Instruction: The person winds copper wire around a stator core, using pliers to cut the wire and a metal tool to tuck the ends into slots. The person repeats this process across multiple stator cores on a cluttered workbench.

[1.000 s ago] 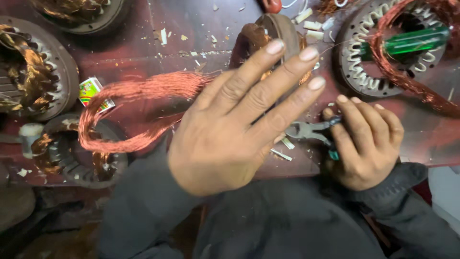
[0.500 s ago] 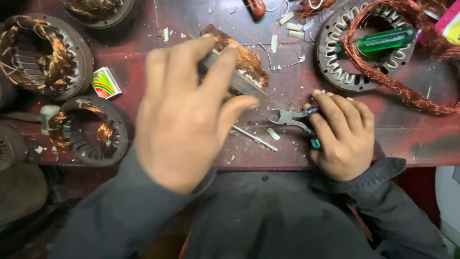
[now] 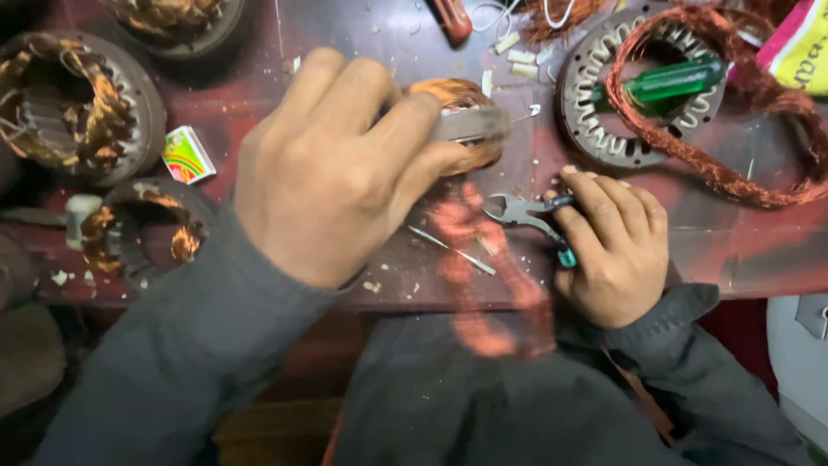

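Four round metal motor stators on the dark red worktable: one far left with copper windings, one near left, rusty and partly unwound, one cut off by the far edge, one far right with bare slotted teeth. One green-handled screwdriver lying across that bare stator, beneath one loose loop of stripped copper wire draped over its right side. One small bright matchbox-like packet between the two left stators. Left hand, large and close to the camera, fingers curled around a small round copper-wound coil piece at the table's middle, with a flat grey strip pinched at the fingertips; exact grip blurred. One hank of reddish copper wire, motion-blurred, hanging from just under that piece down over the near table edge. Right hand resting on the table right of the hank, closed around the handles of one pair of steel cutting pliers with teal grips, jaws pointing left and slightly parted. Scattered pale insulation scraps and wire clippings about the table.
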